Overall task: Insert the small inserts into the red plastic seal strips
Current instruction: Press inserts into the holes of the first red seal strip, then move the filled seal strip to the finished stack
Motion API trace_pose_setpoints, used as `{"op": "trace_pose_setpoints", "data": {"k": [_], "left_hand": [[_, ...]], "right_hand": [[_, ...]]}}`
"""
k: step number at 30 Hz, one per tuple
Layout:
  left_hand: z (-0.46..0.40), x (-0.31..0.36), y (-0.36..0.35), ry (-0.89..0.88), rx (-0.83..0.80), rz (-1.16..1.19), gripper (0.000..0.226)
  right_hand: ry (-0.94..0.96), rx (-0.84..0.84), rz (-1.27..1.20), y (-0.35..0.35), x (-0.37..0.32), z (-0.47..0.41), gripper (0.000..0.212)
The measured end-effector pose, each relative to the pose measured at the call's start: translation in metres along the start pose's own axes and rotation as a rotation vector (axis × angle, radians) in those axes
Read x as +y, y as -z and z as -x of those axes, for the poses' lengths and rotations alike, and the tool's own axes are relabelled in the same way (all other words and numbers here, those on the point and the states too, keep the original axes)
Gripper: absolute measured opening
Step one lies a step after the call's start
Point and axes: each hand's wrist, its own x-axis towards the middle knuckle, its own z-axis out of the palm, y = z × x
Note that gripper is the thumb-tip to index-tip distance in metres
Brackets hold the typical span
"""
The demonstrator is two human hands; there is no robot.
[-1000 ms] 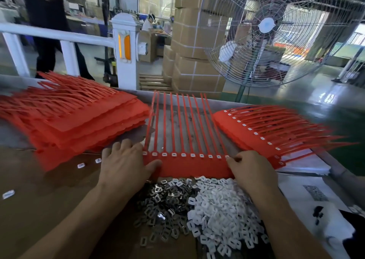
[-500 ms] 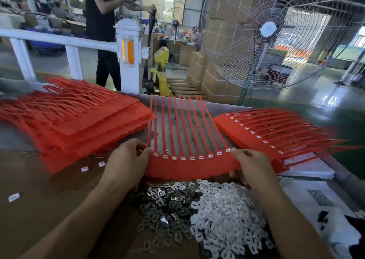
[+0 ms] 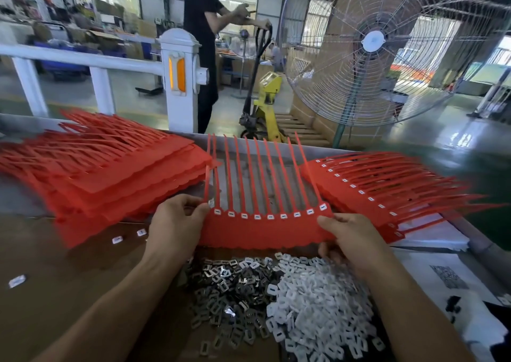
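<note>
Two hands hold one red seal strip sheet (image 3: 265, 230) at centre frame, lifted off the tabletop (image 3: 55, 278); the left hand (image 3: 177, 223) pinches its left edge, the right hand (image 3: 351, 237) clamps its right edge (likely to carry it level, white inserts (image 3: 269, 217) seated); loose inserts (image 3: 312, 306) lie heaped below, an unfilled stack (image 3: 105, 173) at left, a filled stack (image 3: 387, 187) at right.
</note>
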Motion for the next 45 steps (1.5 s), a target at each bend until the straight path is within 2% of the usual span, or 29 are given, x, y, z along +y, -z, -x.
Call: {"op": "trace_pose_setpoints", "data": {"k": [9, 14, 26, 30, 34, 37, 39, 42, 45], "left_hand": [[0.008, 0.003, -0.002, -0.108, -0.095, 0.079, 0.020], [0.017, 0.009, -0.007, -0.150, -0.132, 0.163, 0.010], [0.022, 0.019, -0.003, -0.226, -0.111, 0.384, 0.017], [0.017, 0.016, -0.003, -0.237, -0.189, 0.362, 0.037], [0.013, 0.010, -0.007, -0.258, -0.237, 0.243, 0.057], [0.013, 0.008, -0.010, -0.289, -0.234, 0.198, 0.055], [0.013, 0.006, -0.012, -0.300, -0.229, 0.182, 0.049], [0.014, 0.006, -0.013, -0.298, -0.211, 0.156, 0.040], [0.014, 0.006, -0.012, -0.280, -0.183, 0.153, 0.032]], "right_hand": [[0.022, 0.209, -0.075, 0.001, 0.001, -0.004, 0.021], [-0.021, 0.368, -0.157, 0.005, 0.001, -0.009, 0.022], [0.062, 0.384, -0.285, -0.004, -0.011, 0.002, 0.032], [0.087, 0.418, -0.230, -0.003, -0.008, -0.001, 0.026], [0.094, 0.554, -0.182, 0.004, -0.001, -0.008, 0.026], [0.094, 0.632, -0.352, 0.010, 0.003, -0.015, 0.020], [0.067, 0.663, -0.569, 0.014, 0.006, -0.021, 0.014], [0.012, 0.650, -0.824, 0.014, 0.001, -0.023, 0.010], [-0.001, 0.631, -1.062, 0.017, 0.006, -0.027, 0.022]]}}
